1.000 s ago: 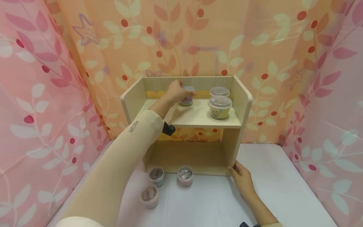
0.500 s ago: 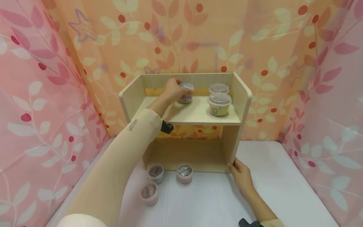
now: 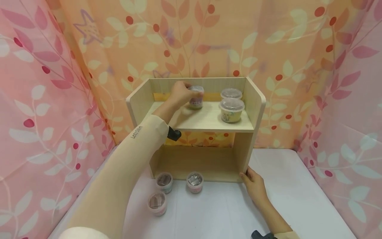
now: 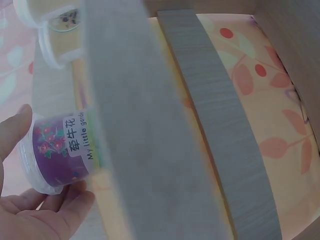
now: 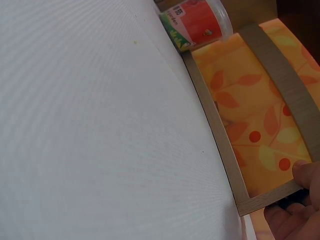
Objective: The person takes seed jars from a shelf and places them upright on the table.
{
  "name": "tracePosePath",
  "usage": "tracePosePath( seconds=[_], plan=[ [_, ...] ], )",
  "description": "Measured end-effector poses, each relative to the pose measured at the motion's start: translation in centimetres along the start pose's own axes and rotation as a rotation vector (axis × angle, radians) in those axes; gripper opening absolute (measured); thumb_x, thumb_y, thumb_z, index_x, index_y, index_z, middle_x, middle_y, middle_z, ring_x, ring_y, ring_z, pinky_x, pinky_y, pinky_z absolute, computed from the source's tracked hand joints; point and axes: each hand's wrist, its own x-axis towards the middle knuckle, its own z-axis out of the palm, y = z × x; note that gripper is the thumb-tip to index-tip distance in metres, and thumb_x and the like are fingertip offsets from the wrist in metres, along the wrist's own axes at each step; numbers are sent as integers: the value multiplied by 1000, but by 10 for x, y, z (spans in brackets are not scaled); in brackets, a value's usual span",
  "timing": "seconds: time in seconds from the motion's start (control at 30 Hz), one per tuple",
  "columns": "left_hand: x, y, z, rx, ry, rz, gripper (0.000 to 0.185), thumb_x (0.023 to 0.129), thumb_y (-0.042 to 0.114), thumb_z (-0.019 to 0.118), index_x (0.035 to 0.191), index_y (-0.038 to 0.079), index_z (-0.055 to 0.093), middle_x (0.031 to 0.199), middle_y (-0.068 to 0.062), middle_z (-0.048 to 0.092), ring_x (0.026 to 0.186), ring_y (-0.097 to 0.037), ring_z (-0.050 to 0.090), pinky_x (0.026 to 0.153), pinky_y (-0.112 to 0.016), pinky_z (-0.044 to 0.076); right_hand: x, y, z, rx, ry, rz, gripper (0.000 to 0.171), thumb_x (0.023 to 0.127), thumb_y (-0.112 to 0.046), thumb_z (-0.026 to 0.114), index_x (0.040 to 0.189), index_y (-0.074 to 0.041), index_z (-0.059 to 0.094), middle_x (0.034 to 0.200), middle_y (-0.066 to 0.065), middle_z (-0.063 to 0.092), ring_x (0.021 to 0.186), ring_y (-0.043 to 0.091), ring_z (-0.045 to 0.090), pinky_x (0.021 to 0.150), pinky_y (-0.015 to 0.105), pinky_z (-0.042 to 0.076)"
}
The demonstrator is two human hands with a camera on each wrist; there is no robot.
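Observation:
My left hand [image 3: 181, 94] holds a small lidded plastic tub [image 3: 196, 98] at the upper board of a wooden shelf [image 3: 209, 120]. In the left wrist view, the tub [image 4: 61, 147] has a purple label with flowers and the words "My little garden"; my thumb and fingers [image 4: 60, 215] lie on opposite sides of it. Its base is partly behind the board's edge, so contact is hard to tell. Low on the shelf's right side panel [image 3: 244, 151], my right hand [image 3: 256, 186] grips the edge, thumb on one face and fingers on the other.
Two lidded yellowish tubs, a front one [image 3: 231, 111] and a rear one [image 3: 231, 93], stand at the upper board's right. Three more tubs [image 3: 195, 182] [image 3: 164, 182] [image 3: 157, 203] stand on the white table [image 3: 215, 212] before the shelf. Patterned curtains [image 3: 268, 39] hang around.
The camera view shifts slightly. My left hand stays around the purple tub, with only a slight shift, and my right hand keeps its grip on the side panel.

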Motion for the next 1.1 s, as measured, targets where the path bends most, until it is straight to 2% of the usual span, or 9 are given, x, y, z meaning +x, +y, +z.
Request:
tracePosePath(
  seconds=[0.13, 0.33, 0.5, 0.6, 0.77, 1.1],
  plan=[
    [-4, 5, -7, -27, -5, 31, 76, 85, 33, 86, 144, -3, 53, 140, -14, 58, 125, -24, 58, 104, -35, 52, 1, 0, 0, 8, 8, -6, 56, 104, -15, 61, 151, 8, 40, 143, 31, 53, 129, 43, 57, 100, 44, 50],
    [-18, 14, -20, -20, -24, 35, 81, 85, 35, 86, 147, -2, 50, 142, -14, 57, 127, -24, 57, 104, -33, 52, 1, 0, 0, 15, 7, -3, 56, 104, -14, 61, 151, 8, 41, 142, 31, 54, 128, 43, 58, 100, 45, 51],
    [-29, 18, -33, -29, -41, 118, 76, 84, 34, 87, 143, -2, 55, 137, -14, 60, 124, -25, 58, 99, -36, 55, 1, 0, -1, 9, 5, -1, 56, 105, -17, 60, 152, 8, 40, 143, 31, 53, 129, 44, 56, 100, 45, 50],
    [-37, 19, -42, -14, -48, 146, 78, 84, 37, 86, 145, 1, 55, 141, -11, 58, 127, -23, 57, 102, -36, 53, -1, 0, -1, 7, 3, -5, 57, 105, -19, 59, 152, 8, 39, 144, 31, 52, 130, 44, 55, 100, 45, 50],
    [-51, 16, -53, 16, -11, 180, 80, 83, 42, 86, 145, 2, 56, 145, -6, 54, 129, -21, 56, 103, -35, 52, -2, 2, 0, 19, -6, -15, 57, 106, -19, 59, 152, 8, 40, 147, 29, 51, 133, 42, 54, 101, 43, 50],
    [-88, 10, -64, -18, -22, 239, 77, 81, 47, 87, 141, 7, 61, 131, -3, 65, 117, -17, 62, 97, -35, 54, -2, 2, 1, 10, 7, -30, 54, 106, -18, 59, 150, 8, 42, 144, 29, 54, 130, 43, 57, 100, 44, 51]
  ],
)
